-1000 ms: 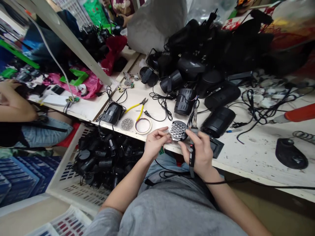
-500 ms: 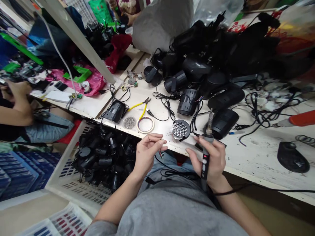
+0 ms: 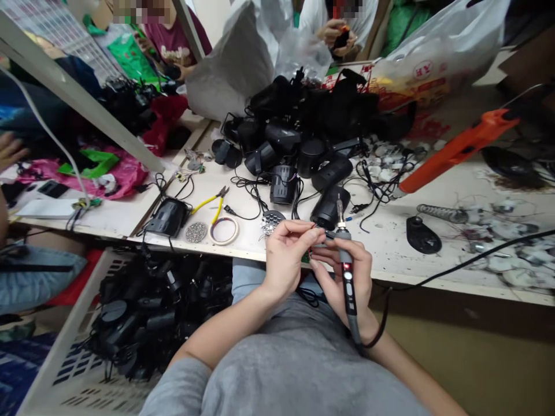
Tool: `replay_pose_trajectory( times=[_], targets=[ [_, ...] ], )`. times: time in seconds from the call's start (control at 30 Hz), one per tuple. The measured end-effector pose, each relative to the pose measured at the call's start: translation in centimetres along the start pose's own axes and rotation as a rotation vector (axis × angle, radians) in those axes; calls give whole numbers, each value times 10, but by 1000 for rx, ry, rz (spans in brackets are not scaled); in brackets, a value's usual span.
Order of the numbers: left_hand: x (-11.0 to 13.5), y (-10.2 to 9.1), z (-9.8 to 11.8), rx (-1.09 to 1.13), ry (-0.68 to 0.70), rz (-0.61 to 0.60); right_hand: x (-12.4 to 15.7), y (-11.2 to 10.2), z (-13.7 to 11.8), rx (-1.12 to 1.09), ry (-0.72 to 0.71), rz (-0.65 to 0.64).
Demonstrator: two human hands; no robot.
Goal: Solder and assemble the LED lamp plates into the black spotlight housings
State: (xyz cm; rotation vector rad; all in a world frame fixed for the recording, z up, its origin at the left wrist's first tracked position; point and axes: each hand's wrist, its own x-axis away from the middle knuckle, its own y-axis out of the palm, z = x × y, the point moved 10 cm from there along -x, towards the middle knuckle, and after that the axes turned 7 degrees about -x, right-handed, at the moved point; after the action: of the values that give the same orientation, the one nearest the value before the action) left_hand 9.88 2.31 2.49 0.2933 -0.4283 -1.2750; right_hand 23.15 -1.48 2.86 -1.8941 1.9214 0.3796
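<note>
My right hand (image 3: 353, 268) is wrapped round a soldering iron (image 3: 348, 277) with a small red-lit display; its metal tip points up and away from me. Close beside it, my left hand (image 3: 288, 254) is closed in a pinch on thin wires, mostly covered by the fingers. A black cable end (image 3: 328, 234) lies between the two hands, and a bit of green circuit board (image 3: 306, 256) shows below the left fingertips. Just behind the left hand, a round LED disc (image 3: 272, 221) is partly hidden on the table.
Yellow-handled cutters (image 3: 214, 203), a tape roll (image 3: 224, 231) and a coil of solder-like wire (image 3: 196, 232) lie left. Black lamp housings (image 3: 284, 184) pile up behind. An orange-handled tool (image 3: 459, 151) stands right. Below left is a white crate (image 3: 65, 346) of black parts. Co-workers sit around.
My hands have come together, the left moving right and the right hand inward with the iron. The view has turned to the right. Another person's hands now show at the back.
</note>
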Motion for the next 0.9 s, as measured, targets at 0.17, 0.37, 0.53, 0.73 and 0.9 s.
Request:
replay_pose_trajectory(
  times=[0.17,0.37,0.53,0.73,0.9],
  targets=[
    [-7,14,-5,-84,62,-81,-13,-24,8,-10,10,110],
    [-4,2,-7,-451,208,-155,-28,-44,19,106,-12,117],
    [4,10,-28,-708,175,-415,-38,-42,15,167,-31,34],
    [-1,11,-62,-425,-232,-470,-45,-42,6,215,-108,-36],
    [-10,1,-68,-437,-319,-337,-39,-72,-13,326,-151,11]
  ],
)
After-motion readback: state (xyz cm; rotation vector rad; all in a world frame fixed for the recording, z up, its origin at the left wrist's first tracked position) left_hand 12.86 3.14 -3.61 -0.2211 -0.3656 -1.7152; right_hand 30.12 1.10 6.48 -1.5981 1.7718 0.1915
